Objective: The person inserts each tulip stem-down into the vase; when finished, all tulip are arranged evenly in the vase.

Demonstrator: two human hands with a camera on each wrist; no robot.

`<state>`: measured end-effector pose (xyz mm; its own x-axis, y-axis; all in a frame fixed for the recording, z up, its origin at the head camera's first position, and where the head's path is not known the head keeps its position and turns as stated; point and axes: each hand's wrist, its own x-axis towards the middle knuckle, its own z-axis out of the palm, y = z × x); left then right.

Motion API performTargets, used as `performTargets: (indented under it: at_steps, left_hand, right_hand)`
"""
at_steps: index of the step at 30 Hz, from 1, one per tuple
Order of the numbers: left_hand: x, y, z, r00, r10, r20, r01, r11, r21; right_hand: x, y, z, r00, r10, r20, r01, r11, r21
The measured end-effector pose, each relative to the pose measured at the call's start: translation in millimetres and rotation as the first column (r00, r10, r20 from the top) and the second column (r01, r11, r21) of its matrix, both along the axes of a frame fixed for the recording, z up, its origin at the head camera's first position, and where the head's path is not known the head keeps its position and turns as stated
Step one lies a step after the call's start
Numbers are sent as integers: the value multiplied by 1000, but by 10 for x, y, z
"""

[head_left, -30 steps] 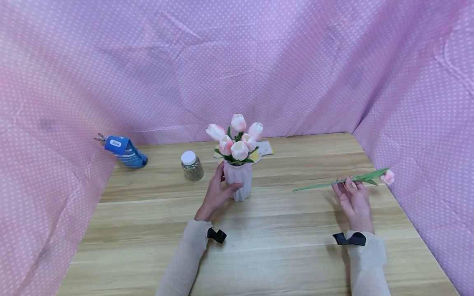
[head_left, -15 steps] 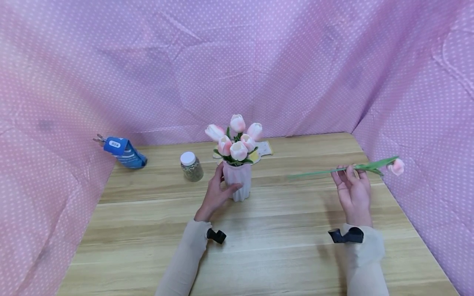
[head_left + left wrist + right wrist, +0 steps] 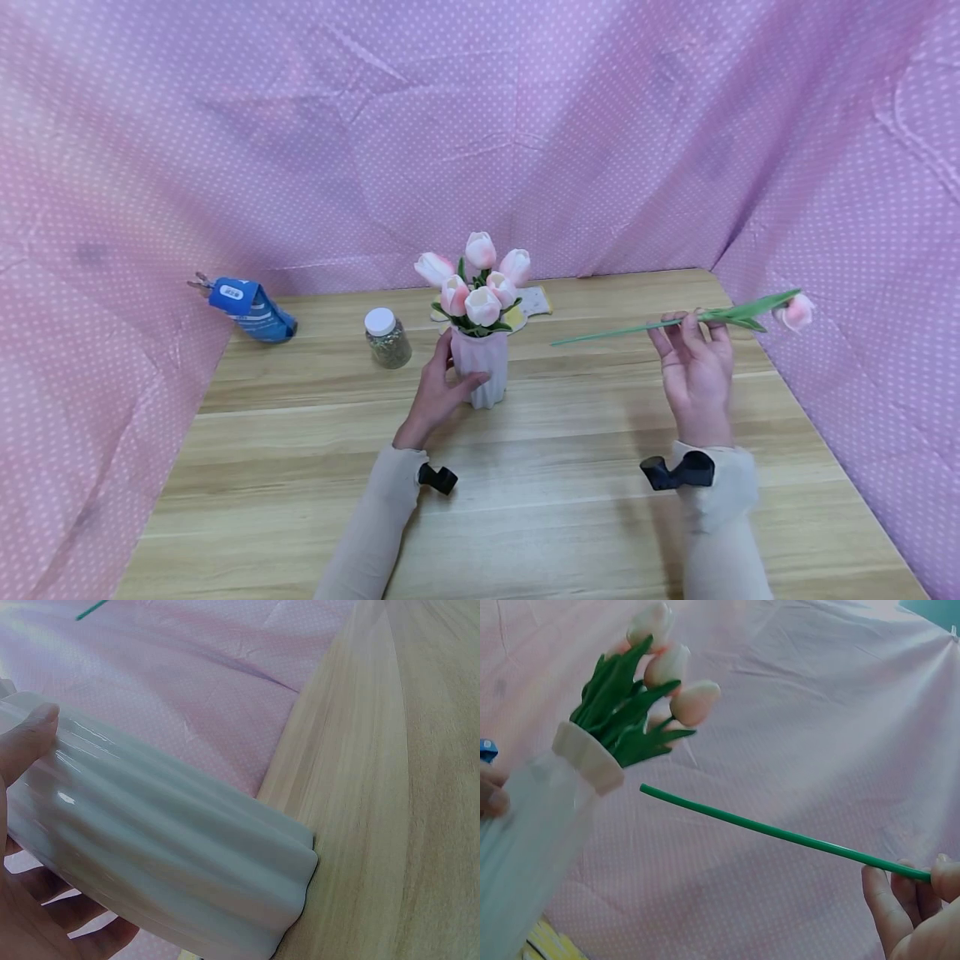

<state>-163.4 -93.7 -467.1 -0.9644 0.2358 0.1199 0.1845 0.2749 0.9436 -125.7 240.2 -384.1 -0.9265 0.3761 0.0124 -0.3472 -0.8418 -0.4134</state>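
Observation:
A white, wavy-ribbed vase (image 3: 483, 367) stands upright on the table, filled with several pink-and-white tulips (image 3: 482, 306). My left hand (image 3: 437, 392) grips the vase from its left side, thumb across the front; the left wrist view shows the thumb and curled fingers around its glossy wall (image 3: 165, 817). Off to the right, my right hand (image 3: 697, 379) pinches a single tulip (image 3: 795, 312) by its green stem, raised above the table. Its bloom points right, and the bare stem end (image 3: 705, 808) points left toward the vase, apart from it.
Left of the vase stands a clear jar (image 3: 390, 346) with a white lid. A blue pouch (image 3: 262, 312) with a clip is at the far left. Behind the vase lies a flat yellow-and-white item (image 3: 536, 302), partly hidden. Pink dotted cloth (image 3: 480, 125) surrounds the wooden table (image 3: 525, 517).
My right hand has lifted the single tulip higher off the table and, lately, shifted left toward the vase. The left hand and the vase have stayed put.

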Motion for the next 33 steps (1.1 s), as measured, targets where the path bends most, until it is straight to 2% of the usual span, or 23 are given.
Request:
performTargets:
  at_steps: [11,22,27,33]
  left_hand:
    - [-2,4,-3,1000,4,-7,-4,1000,-1]
    - [-2,6,5,1000,4,24,-4,1000,-8]
    - [-5,2,-9,1000,4,22,-4,1000,-1]
    - [1,4,5,1000,5,18,-5,1000,4]
  right_hand:
    - [-80,-364,220,997,-36,-69,39,998,41]
    - [-120,-606,281,996,-50,-72,56,995,87]
    - [-129,-692,288,993,-68,-100,79,991,111]
    - [-112,-787,303,977,-128,-169,163,963,215]
